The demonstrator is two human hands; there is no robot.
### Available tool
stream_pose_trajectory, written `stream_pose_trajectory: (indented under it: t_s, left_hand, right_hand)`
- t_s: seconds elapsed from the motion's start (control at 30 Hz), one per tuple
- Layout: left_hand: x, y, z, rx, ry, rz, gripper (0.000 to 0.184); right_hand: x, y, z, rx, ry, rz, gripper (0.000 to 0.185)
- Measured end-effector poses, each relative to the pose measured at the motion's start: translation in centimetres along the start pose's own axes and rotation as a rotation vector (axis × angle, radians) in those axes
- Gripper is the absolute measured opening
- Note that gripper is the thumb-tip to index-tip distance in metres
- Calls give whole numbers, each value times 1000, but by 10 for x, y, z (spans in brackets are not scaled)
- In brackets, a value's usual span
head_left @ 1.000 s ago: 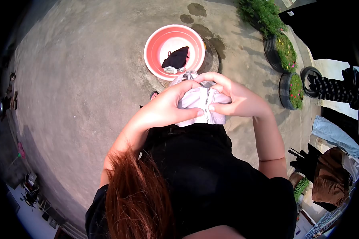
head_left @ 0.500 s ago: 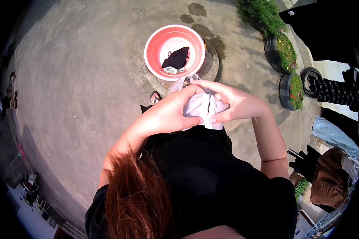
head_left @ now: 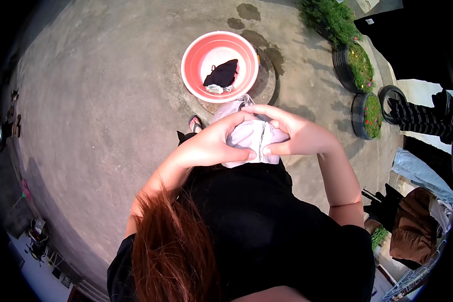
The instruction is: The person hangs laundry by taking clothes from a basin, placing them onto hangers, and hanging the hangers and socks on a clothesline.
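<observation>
A pale pink garment with a zip (head_left: 244,135) is held in front of my waist, bunched between both hands. My left hand (head_left: 214,145) grips its left side, with the thumb lying on the cloth beside the zip. On the other side, my right hand (head_left: 302,133) curls its fingers over the top edge, its thumb pressed near the zip. Some thin cloth hangs beyond my fingers, towards the basin. The far side of the garment is hidden.
A pink basin (head_left: 190,63) stands ahead on a round concrete slab (head_left: 268,83), holding a black cloth (head_left: 222,74) and a small white item (head_left: 215,88). Tyre planters (head_left: 360,113) line the right, near hanging clothes (head_left: 412,224). A sandalled foot (head_left: 195,123) shows below.
The garment has shifted slightly to the left and spread a little at its left side. Both hands keep their hold, with small shifts of the fingers and thumbs.
</observation>
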State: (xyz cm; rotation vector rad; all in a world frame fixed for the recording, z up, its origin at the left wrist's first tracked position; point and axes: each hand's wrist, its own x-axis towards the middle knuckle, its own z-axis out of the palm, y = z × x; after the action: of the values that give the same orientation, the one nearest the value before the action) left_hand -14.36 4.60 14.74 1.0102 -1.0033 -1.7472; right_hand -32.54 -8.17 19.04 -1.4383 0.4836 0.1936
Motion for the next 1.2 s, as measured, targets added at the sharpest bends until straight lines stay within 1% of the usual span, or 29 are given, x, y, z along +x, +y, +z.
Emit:
stream_pose_trajectory:
  t_s: [0.03,0.1,0.13,0.17,0.2,0.23,0.27,0.3,0.37,0.4,0.5,0.6,0.7,0.8,0.9,0.97,1.0,1.1,1.13,1.17,1.2]
  left_hand:
    - [0,1,-3,-59,-20,-18,53]
    - [-1,-1,-8,-104,-56,7,40]
    - [-1,-2,-11,-127,-73,20,34]
    - [-2,-2,-19,-42,-46,-52,28]
    - [-3,-3,-31,42,-20,-125,26]
    - [-5,-6,-41,127,5,-198,28]
    - [-9,-24,-44,349,128,-100,41]
    - [-10,-29,-51,438,108,-181,40]
    - [-10,-37,-63,615,64,-346,37]
    - [-9,-45,-67,649,81,-382,32]
    - [-5,-68,-72,875,182,-485,30]
    - [0,-81,-73,1013,302,-606,35]
    - [-1,-119,-79,1284,555,-427,45]
    - [1,-120,-92,1235,418,-592,52]
    - [6,-111,-101,1138,318,-764,54]
    - [9,-121,-107,1128,203,-691,56]
    - [9,-129,-110,1121,148,-654,57]
    - [1,-158,-115,966,6,-126,63]
    - [5,-166,-121,853,-103,-110,66]
    - [7,-173,-124,824,-131,-258,66]
    - [10,-171,-122,792,-158,-405,66]
  right_hand:
    - [0,0,0,-18,-1,1,80]
    - [0,2,-2,-56,-4,3,78]
    - [-1,1,0,-151,21,-17,77]
    - [-2,-1,3,-245,44,-37,77]
    - [-4,-4,6,-339,67,-56,76]
    - [-5,-14,10,-314,34,98,71]
    - [-5,-17,15,-413,39,96,64]
    - [-4,-18,19,-512,44,95,58]
    - [-5,-7,27,-563,86,168,50]
    - [-3,-1,30,-587,107,205,47]
    - [1,8,33,-566,249,248,39]
    - [8,33,29,-450,418,411,36]
    - [16,61,30,-581,390,455,38]
    - [26,100,34,-716,382,499,42]
    - [51,112,31,-725,210,805,41]
    - [57,177,34,-640,120,799,37]
    - [60,198,35,-599,75,794,35]
    - [67,175,49,-394,197,806,30]
    - [69,194,52,-497,142,812,30]
    - [64,210,56,-526,155,803,30]
    - [63,210,61,-554,168,795,30]
